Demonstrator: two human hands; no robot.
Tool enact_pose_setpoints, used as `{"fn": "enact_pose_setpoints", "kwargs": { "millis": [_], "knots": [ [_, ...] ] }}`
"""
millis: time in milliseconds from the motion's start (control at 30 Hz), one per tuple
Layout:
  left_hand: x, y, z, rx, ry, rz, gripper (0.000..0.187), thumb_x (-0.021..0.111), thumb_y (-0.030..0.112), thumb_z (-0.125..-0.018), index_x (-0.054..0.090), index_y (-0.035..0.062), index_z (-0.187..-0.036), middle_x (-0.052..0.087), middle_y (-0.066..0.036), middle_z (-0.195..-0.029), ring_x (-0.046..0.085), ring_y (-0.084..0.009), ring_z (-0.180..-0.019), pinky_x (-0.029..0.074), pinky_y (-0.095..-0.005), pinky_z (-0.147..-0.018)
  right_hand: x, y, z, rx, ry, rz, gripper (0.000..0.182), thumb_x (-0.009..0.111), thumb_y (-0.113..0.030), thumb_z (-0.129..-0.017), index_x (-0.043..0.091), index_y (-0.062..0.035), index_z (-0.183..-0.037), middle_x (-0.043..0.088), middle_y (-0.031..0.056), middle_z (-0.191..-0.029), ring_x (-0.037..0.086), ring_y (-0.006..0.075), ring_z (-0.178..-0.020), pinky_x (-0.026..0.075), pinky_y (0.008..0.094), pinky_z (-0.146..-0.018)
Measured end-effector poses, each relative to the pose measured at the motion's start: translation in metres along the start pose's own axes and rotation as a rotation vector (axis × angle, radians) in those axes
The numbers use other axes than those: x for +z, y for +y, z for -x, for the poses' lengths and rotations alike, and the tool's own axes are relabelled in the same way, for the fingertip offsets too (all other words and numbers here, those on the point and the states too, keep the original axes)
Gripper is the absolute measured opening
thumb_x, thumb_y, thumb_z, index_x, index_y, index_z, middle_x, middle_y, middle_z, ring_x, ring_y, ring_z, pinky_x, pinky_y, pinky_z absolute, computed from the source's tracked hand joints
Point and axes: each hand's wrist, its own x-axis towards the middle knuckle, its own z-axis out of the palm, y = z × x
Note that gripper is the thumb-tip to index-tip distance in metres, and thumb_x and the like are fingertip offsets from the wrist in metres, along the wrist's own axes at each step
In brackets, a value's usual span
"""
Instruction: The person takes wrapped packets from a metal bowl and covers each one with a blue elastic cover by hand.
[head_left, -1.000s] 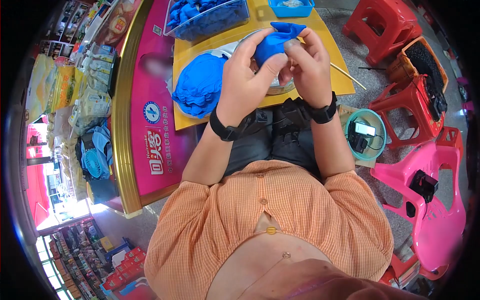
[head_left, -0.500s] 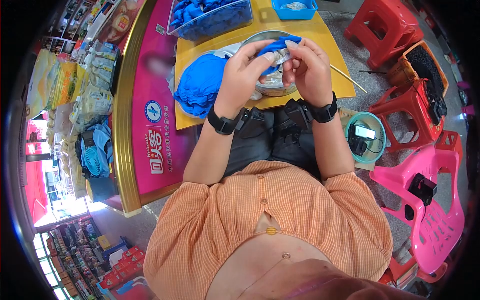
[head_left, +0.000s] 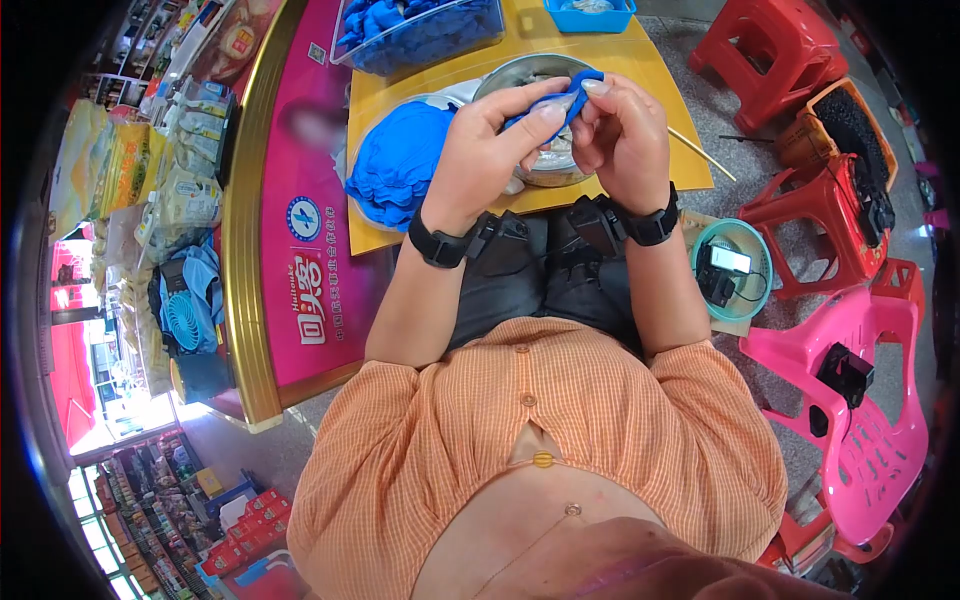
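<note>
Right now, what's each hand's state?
Left hand: closed, holding the folded blue sheet.
Right hand: closed, holding the same folded blue sheet.

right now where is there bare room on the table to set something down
Bare table shows between the blue tub, bowl and right hand. Its left is crowded: clear bin beyond, blue pile beside the bowl.

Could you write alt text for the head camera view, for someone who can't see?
A person's left hand and right hand pinch a piece of blue material above a round metal bowl on a yellow table. A larger blue heap lies to the left; a clear bin of blue pieces stands beyond.
</note>
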Motion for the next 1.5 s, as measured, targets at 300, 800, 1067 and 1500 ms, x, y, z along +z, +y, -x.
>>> {"fn": "enact_pose_setpoints", "kwargs": {
  "millis": [300, 800, 1067, 1500],
  "knots": [
    [0.004, 0.0, 0.001, -0.041, 0.032, 0.151, 0.027, 0.066, 0.011, -0.09, 0.068, 0.0007, -0.115, 0.062, 0.0, -0.08, 0.049, -0.0041, -0.065, 0.039, -0.017, -0.056, 0.004, -0.004, 0.005, -0.021, -0.026, 0.033, 0.028, 0.05, -0.019, -0.091, 0.051, -0.0036, -0.069, 0.054, 0.0061, -0.057, 0.042, 0.0104, -0.039, 0.033, 0.023, -0.037],
    [-0.004, -0.004, -0.004, 0.024, 0.014, 0.115, 0.036, 0.06, 0.006, -0.091, 0.054, -0.0023, -0.125, 0.062, -0.007, -0.107, 0.056, -0.0074, -0.08, 0.046, -0.0215, -0.065, 0.007, 0.01, 0.002, -0.161, 0.087, 0.038, 0.026, 0.05, -0.016, -0.093, 0.053, -0.0035, -0.071, 0.052, 0.0032, -0.057, 0.043, 0.0085, -0.041, 0.035, 0.023, -0.039],
    [0.002, -0.007, -0.012, 0.22, 0.293, -0.23, 0.022, 0.064, 0.003, -0.081, 0.065, 0.0001, -0.102, 0.065, -0.003, -0.086, 0.057, -0.0074, -0.075, 0.048, -0.0216, -0.068, 0.009, 0.013, 0.003, -0.186, 0.046, 0.179, 0.027, 0.053, -0.018, -0.094, 0.055, -0.0039, -0.071, 0.055, 0.0027, -0.059, 0.045, 0.0066, -0.043, 0.035, 0.0221, -0.041],
    [-0.012, 0.012, -0.009, -0.001, 0.055, 0.188, 0.047, 0.063, 0.01, -0.085, 0.048, 0.0014, -0.128, 0.059, -0.004, -0.095, 0.054, -0.0062, -0.072, 0.043, -0.019, -0.062, -0.005, 0.005, -0.007, -0.649, -0.152, 1.029, 0.035, 0.066, -0.006, -0.076, 0.067, -0.015, -0.109, 0.058, 0.0039, -0.074, 0.053, 0.0144, -0.055, 0.043, 0.0255, -0.05]
  ]
}}
